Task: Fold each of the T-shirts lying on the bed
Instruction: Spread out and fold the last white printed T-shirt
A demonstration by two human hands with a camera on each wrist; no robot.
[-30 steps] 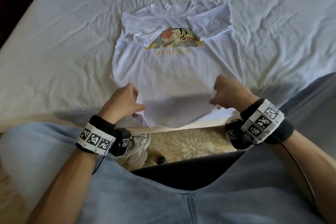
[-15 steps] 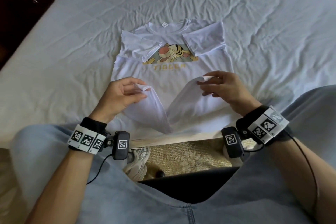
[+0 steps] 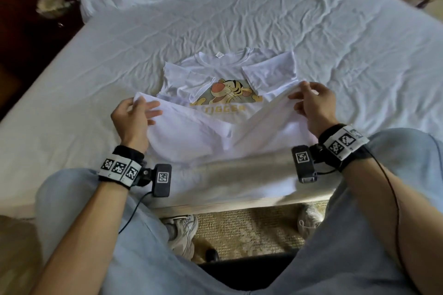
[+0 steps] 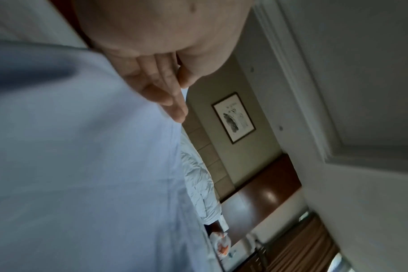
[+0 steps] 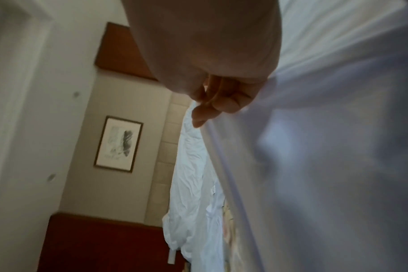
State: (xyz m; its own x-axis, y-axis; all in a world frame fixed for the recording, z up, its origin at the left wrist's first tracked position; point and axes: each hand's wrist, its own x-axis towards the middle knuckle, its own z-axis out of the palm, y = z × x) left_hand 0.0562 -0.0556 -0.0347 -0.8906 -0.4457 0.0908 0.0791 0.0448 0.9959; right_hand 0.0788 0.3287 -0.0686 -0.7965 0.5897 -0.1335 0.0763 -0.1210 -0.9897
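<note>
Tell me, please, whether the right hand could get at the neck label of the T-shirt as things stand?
Probably not yet: the right hand grips the T-shirt hem; the label lies uncovered beyond it.

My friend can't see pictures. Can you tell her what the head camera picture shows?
Two hands lift the bottom hem of a white T-shirt toward its tiger print: the left hand and right hand each pinch a corner. The shirt lies on a wrinkled white bed, sleeves folded in.
</note>
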